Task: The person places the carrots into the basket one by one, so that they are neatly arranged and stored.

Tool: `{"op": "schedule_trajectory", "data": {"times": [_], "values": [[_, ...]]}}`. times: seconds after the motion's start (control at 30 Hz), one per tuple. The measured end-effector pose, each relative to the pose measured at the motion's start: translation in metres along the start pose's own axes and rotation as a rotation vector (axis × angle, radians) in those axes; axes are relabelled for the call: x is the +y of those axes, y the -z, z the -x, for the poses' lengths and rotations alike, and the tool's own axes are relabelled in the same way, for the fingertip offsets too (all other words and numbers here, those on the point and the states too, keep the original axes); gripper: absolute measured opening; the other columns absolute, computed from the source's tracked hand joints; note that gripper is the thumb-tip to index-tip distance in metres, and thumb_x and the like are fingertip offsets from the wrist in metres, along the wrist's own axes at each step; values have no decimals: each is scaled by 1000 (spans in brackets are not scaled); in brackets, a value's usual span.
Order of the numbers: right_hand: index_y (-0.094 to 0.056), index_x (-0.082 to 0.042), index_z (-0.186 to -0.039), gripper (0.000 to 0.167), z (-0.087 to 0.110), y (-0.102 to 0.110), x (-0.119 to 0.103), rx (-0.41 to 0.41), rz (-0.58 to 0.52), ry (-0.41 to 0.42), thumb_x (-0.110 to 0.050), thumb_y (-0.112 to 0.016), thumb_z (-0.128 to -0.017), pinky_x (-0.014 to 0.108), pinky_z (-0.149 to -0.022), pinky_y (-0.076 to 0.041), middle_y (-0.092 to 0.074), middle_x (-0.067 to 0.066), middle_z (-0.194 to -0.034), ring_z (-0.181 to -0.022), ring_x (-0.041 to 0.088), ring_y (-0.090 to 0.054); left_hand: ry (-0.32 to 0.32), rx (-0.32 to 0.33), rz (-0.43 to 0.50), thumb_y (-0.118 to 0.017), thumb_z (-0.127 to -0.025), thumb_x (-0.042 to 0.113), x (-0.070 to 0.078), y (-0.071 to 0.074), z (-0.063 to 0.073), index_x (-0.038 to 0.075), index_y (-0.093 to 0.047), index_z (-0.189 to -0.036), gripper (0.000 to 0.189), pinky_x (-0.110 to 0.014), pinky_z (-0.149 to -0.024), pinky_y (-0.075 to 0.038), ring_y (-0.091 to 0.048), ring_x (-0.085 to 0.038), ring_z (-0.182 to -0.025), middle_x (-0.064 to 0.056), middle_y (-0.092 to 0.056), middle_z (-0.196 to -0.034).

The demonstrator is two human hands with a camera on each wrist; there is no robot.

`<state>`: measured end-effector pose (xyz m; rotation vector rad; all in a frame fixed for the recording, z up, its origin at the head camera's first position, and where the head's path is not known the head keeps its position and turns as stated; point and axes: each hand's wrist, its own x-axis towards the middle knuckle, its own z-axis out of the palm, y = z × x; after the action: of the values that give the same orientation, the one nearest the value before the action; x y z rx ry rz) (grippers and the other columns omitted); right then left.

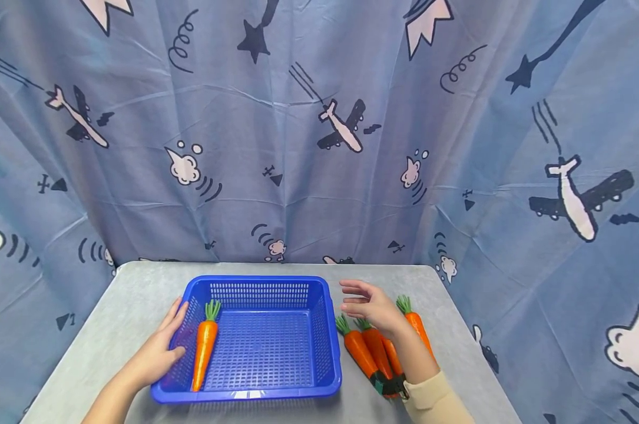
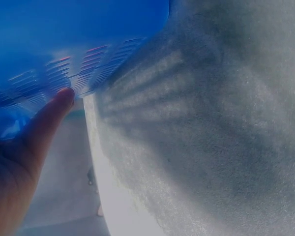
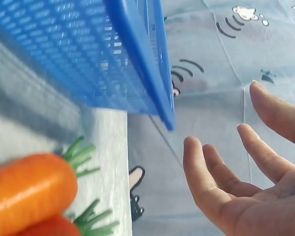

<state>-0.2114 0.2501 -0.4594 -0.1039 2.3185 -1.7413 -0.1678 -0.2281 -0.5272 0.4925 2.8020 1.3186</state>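
A blue plastic basket point(image 1: 266, 393) with slotted walls stands on the table. One orange carrot point(image 1: 205, 347) with green leaf tufts lies inside it, along the left wall. My left hand point(image 1: 157, 347) holds the basket's left side, thumb over the rim and fingers along the outside; in the left wrist view one finger point(image 2: 51, 115) touches the slotted wall. Just beyond the right rim, my right hand point(image 1: 371, 305) hovers with fingers spread and nothing in them. Beneath and beside that forearm lie several carrots point(image 1: 359, 351), partly hidden by it; two show in the right wrist view.
The pale table point(image 1: 112, 318) has rounded far corners. Behind it and at both sides hangs a blue curtain point(image 1: 277, 206) printed with planes and stars. One carrot point(image 1: 417, 327) lies apart on the right of the forearm.
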Motion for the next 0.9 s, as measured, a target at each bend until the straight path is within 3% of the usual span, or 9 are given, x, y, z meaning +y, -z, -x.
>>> {"op": "schedule_trajectory", "data": {"times": [0.27,0.5,0.67,0.9], "values": [[-54,-7,-144,53,9,18,14,28,-20,-22,-9,-69,-93,50,-98,-54,-51,25,-146,-122,36,-61,17,-6,-3,-64,-78,-5,4,0,1,-1,-23,-159,90,-74,-108,-24,-18,-60,-145,-21,-5,-169],[-55,-8,-143,54,20,40,35,91,-30,-64,-11,-71,-92,48,-97,-54,-53,22,-145,-117,30,-65,12,-2,-9,-64,-79,-5,4,-2,0,0,-24,-159,90,-73,-107,-25,-19,-59,-145,-20,-6,-169],[-52,-5,-145,57,26,53,45,95,-22,-46,-14,-71,-93,49,-99,-53,-50,24,-147,-116,28,-65,5,4,-19,-65,-78,-4,2,-1,-1,0,-24,-159,91,-74,-106,-26,-20,-59,-145,-21,-7,-169],[-52,-9,-146,57,34,69,55,269,68,-67,-22,-72,-93,35,-95,-56,-54,18,-146,-123,29,-62,4,-4,-22,-64,-79,-4,1,1,-2,1,-22,-160,91,-72,-109,-24,-19,-59,-145,-21,-5,-169]]}}
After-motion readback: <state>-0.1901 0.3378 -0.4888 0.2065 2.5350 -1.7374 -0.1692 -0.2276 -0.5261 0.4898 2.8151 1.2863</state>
